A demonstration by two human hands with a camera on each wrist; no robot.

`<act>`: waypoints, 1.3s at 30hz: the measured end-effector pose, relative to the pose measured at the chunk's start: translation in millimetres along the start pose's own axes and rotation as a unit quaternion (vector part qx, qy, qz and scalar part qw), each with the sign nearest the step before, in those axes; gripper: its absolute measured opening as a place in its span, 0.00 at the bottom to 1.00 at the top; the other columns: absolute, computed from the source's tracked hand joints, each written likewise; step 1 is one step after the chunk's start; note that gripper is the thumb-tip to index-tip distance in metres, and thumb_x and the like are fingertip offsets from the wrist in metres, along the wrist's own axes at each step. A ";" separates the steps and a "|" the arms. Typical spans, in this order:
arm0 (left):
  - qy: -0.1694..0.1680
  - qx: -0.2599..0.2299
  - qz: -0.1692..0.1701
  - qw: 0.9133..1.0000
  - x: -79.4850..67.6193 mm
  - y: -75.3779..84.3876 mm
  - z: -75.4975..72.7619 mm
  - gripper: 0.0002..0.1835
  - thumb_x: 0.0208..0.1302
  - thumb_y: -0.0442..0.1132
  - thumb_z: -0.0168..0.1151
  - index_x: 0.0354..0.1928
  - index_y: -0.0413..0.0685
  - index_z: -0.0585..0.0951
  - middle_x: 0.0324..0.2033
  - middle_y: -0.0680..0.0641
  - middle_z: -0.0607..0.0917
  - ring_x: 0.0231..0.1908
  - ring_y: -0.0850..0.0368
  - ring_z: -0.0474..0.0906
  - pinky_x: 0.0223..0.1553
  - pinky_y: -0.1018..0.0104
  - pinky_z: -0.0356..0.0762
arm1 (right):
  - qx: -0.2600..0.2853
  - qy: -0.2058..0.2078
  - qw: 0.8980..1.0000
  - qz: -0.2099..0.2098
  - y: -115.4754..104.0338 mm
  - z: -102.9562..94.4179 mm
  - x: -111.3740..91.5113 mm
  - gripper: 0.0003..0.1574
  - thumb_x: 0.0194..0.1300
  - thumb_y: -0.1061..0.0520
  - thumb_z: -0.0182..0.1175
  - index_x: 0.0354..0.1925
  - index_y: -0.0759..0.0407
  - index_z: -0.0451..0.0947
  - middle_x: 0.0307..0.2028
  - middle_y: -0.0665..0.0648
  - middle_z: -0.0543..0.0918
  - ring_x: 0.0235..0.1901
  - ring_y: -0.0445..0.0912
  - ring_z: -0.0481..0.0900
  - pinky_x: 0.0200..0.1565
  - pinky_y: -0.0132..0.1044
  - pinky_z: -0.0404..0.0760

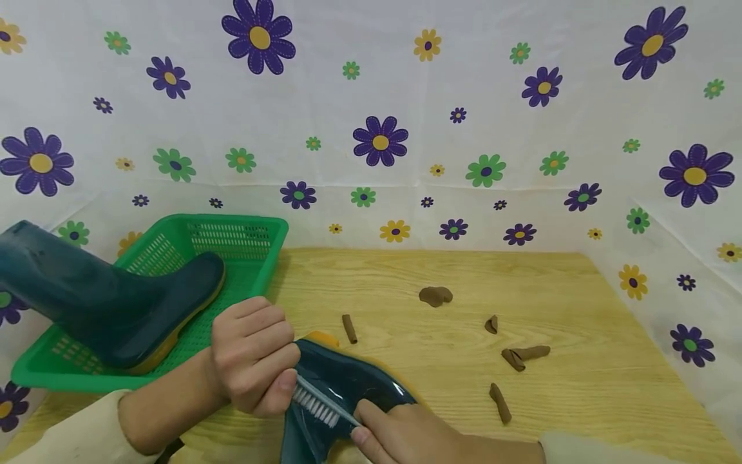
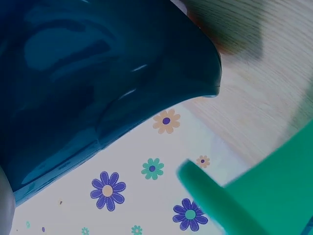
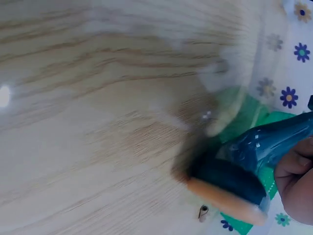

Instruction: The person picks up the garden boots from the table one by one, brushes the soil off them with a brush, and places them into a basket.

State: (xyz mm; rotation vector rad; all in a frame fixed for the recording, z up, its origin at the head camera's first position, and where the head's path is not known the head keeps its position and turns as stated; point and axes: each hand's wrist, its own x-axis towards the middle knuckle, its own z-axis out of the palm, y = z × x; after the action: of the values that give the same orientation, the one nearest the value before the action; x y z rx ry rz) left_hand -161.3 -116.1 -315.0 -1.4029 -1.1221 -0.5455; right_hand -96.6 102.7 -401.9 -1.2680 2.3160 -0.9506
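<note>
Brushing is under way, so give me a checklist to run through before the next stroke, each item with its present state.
1. Left hand grips the boot on the table: ok.
2. Right hand holds the brush: ok.
3. Bristles against the boot: ok.
4. Brown clumps lie clear of the boot: ok.
5. Second boot rests in the green basket: ok.
6. Dirt left on the boot: cannot tell.

A wooden table [image 1: 580,283] bears a green basket [image 1: 243,270], a boot [image 1: 342,386] and scattered brown clay bits [image 1: 436,296].
</note>
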 end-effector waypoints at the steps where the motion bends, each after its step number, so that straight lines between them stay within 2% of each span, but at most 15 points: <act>1: 0.002 -0.001 -0.001 1.000 0.0 0.0 -0.4 0.26 0.66 0.37 0.42 0.07 0.52 0.59 0.09 0.52 0.59 0.14 0.59 0.49 0.19 0.69 0.47 | -0.011 -0.005 1.000 0.004 1.6 0.3 -1.4 0.14 0.83 0.52 0.36 0.42 0.53 0.67 0.18 0.38 0.60 0.13 0.25 0.58 0.18 0.20 0.62; 5: 0.001 -0.001 -0.004 1.000 -0.3 0.3 -1.8 0.25 0.65 0.37 0.42 0.07 0.52 0.59 0.09 0.52 0.59 0.14 0.59 0.48 0.19 0.69 0.47 | -0.024 0.017 1.000 -0.006 5.8 -1.5 -6.5 0.13 0.82 0.54 0.37 0.41 0.54 0.67 0.18 0.38 0.60 0.14 0.26 0.57 0.19 0.20 0.61; 9: 0.000 0.000 -0.007 1.000 -1.8 0.7 -2.1 0.25 0.65 0.37 0.43 0.07 0.52 0.60 0.09 0.52 0.59 0.13 0.59 0.49 0.18 0.68 0.48 | 0.021 0.057 0.998 -0.014 1.1 -3.7 -4.9 0.12 0.82 0.56 0.37 0.43 0.55 0.67 0.20 0.39 0.63 0.16 0.26 0.59 0.20 0.20 0.63; 12: 0.001 0.003 -0.010 1.000 -0.8 1.1 -1.2 0.25 0.66 0.37 0.42 0.07 0.52 0.60 0.09 0.52 0.60 0.13 0.59 0.49 0.18 0.69 0.47 | 0.023 0.049 0.999 -0.001 -5.0 -1.7 -0.1 0.13 0.82 0.54 0.36 0.43 0.54 0.67 0.19 0.39 0.63 0.15 0.26 0.59 0.20 0.21 0.64; 16: 0.010 0.014 -0.013 1.000 2.4 0.3 -0.7 0.27 0.67 0.37 0.42 0.06 0.52 0.59 0.08 0.52 0.59 0.13 0.59 0.49 0.18 0.70 0.46 | -0.056 0.003 0.997 0.043 -2.7 7.1 -2.8 0.16 0.82 0.48 0.36 0.40 0.51 0.66 0.16 0.38 0.59 0.11 0.27 0.56 0.17 0.22 0.60; 19: 0.011 0.012 -0.013 1.000 1.1 0.2 -1.2 0.27 0.67 0.37 0.42 0.06 0.52 0.59 0.09 0.52 0.58 0.13 0.59 0.49 0.18 0.70 0.46 | -0.100 0.000 0.994 0.053 3.2 8.0 -11.0 0.17 0.82 0.46 0.36 0.39 0.51 0.65 0.15 0.37 0.56 0.10 0.27 0.53 0.16 0.23 0.57; 24: 0.001 -0.001 -0.014 1.000 -1.7 2.3 -0.1 0.27 0.67 0.37 0.43 0.07 0.53 0.59 0.09 0.53 0.58 0.14 0.60 0.47 0.20 0.69 0.44 | -0.097 0.075 0.992 0.011 3.5 3.8 -14.0 0.13 0.82 0.51 0.39 0.39 0.52 0.66 0.16 0.36 0.57 0.11 0.25 0.50 0.15 0.21 0.55; 28: 0.000 0.000 -0.015 1.000 3.0 1.9 0.8 0.27 0.68 0.37 0.42 0.06 0.53 0.58 0.09 0.53 0.58 0.14 0.60 0.47 0.20 0.70 0.44 | -0.146 0.144 0.978 -0.040 1.6 5.6 -8.6 0.11 0.80 0.54 0.43 0.37 0.53 0.67 0.15 0.36 0.55 0.11 0.26 0.45 0.13 0.20 0.49; 32: 0.008 0.004 -0.013 1.000 6.4 0.4 0.4 0.27 0.68 0.37 0.42 0.06 0.52 0.58 0.09 0.52 0.58 0.13 0.59 0.48 0.19 0.70 0.46 | -0.226 0.151 0.959 -0.075 4.4 3.6 -9.0 0.13 0.81 0.53 0.43 0.34 0.52 0.65 0.15 0.37 0.52 0.12 0.28 0.41 0.14 0.19 0.42; 35: 0.006 0.003 -0.014 1.000 6.1 0.5 -0.7 0.27 0.68 0.37 0.42 0.06 0.53 0.58 0.09 0.52 0.57 0.14 0.60 0.47 0.19 0.70 0.45 | -0.285 0.161 0.940 -0.092 8.9 -1.5 -13.4 0.17 0.82 0.51 0.39 0.33 0.51 0.63 0.16 0.38 0.50 0.13 0.29 0.39 0.16 0.21 0.39; 37: 0.002 0.001 -0.016 1.000 5.3 0.7 -1.2 0.27 0.67 0.37 0.42 0.06 0.53 0.58 0.09 0.52 0.57 0.14 0.60 0.46 0.19 0.70 0.45 | -0.298 0.184 0.931 -0.103 11.2 -5.1 -16.1 0.18 0.82 0.50 0.36 0.33 0.51 0.63 0.16 0.38 0.50 0.14 0.30 0.38 0.17 0.21 0.39; 39: 0.002 0.001 -0.015 1.000 4.3 0.3 -1.4 0.27 0.67 0.37 0.42 0.06 0.53 0.57 0.09 0.52 0.57 0.14 0.60 0.46 0.20 0.69 0.45 | -0.288 0.210 0.926 -0.126 12.9 -7.7 -16.5 0.18 0.82 0.50 0.35 0.35 0.52 0.65 0.15 0.38 0.52 0.14 0.29 0.40 0.17 0.20 0.41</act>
State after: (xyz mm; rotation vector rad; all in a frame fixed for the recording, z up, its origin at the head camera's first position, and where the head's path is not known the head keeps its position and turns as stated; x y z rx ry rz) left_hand -158.9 -116.0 -311.2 -1.3848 -1.1415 -0.5669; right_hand -99.8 124.4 -405.7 -1.7658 2.9647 -0.6790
